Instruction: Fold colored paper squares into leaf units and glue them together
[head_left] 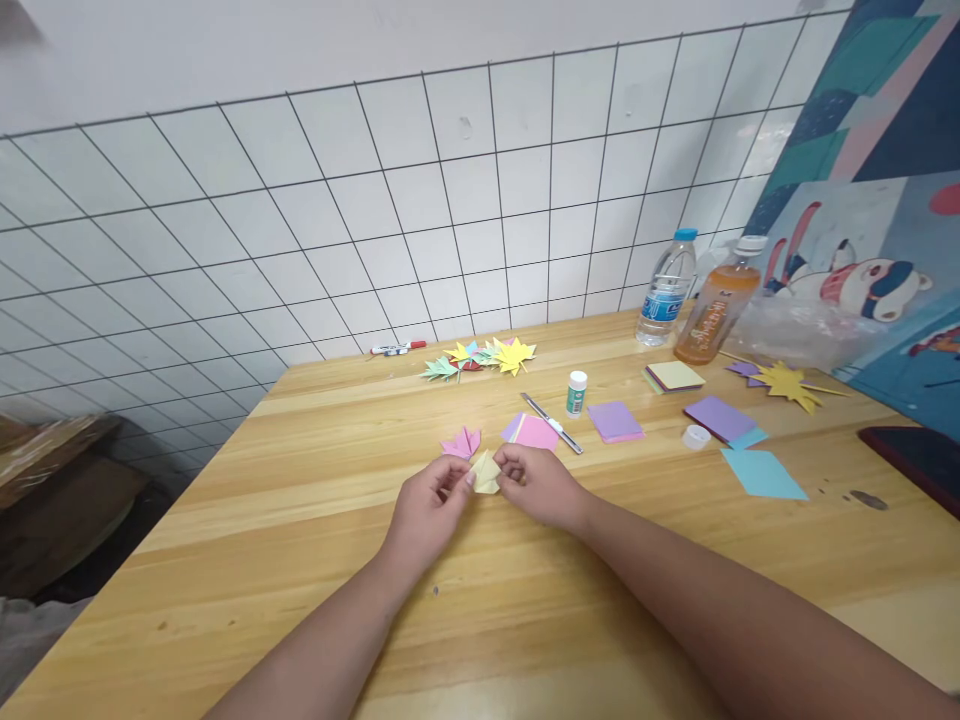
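We hold a small folded yellow paper [486, 472] just above the wooden table [315, 560], near its middle. Our left hand [429, 510] pinches its left edge, fingers closed on it; our right hand [541, 487] pinches its right edge in the same way. We judge the paper very light, thin and easily creased or torn, so it is best gripped at the folded edges with the fingertips, gently. A pink folded piece [462, 442] lies just beyond it, and a pink sheet [535, 432] beside our right hand. Farther off are a blade [553, 424], a glue stick [576, 393], paper stacks [615, 421], finished paper leaves [484, 357] near the tiled wall, and two bottles [664, 290].
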